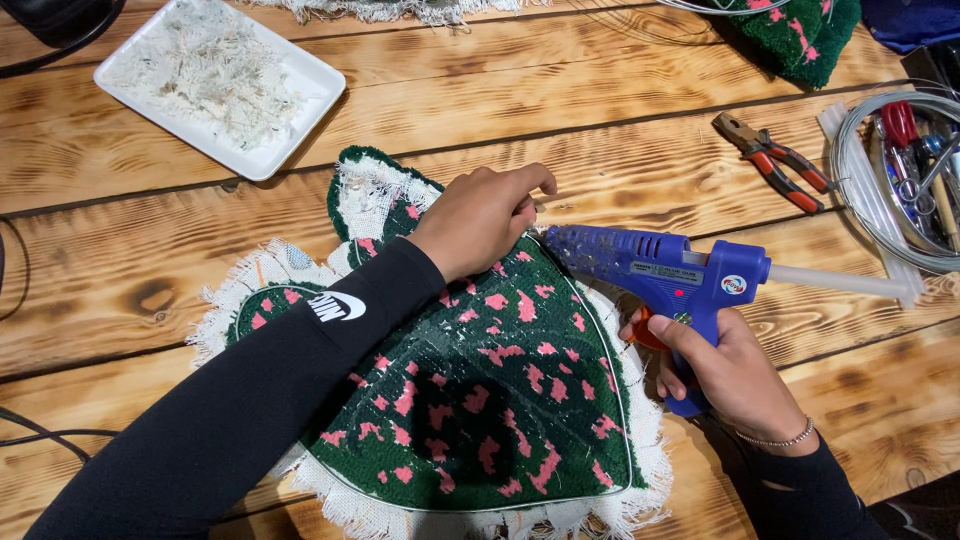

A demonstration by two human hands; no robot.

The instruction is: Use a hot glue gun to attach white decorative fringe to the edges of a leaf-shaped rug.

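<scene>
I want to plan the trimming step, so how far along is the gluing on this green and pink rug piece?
Done, apparently: shiny glue streaks cross the middle of the green and pink tufted rug piece. In hand: the right hand aims the blue glue gun at the top edge, where the left hand presses the fringe down. Left: the white frayed backing along the right and bottom edges looks loose.

Beside the glossy blue plastic glue gun (660, 275) lies a woolly, frayed-edged cloth rug piece (490, 400). Both rest on rough, scorched-grain wooden table (600, 110).
</scene>
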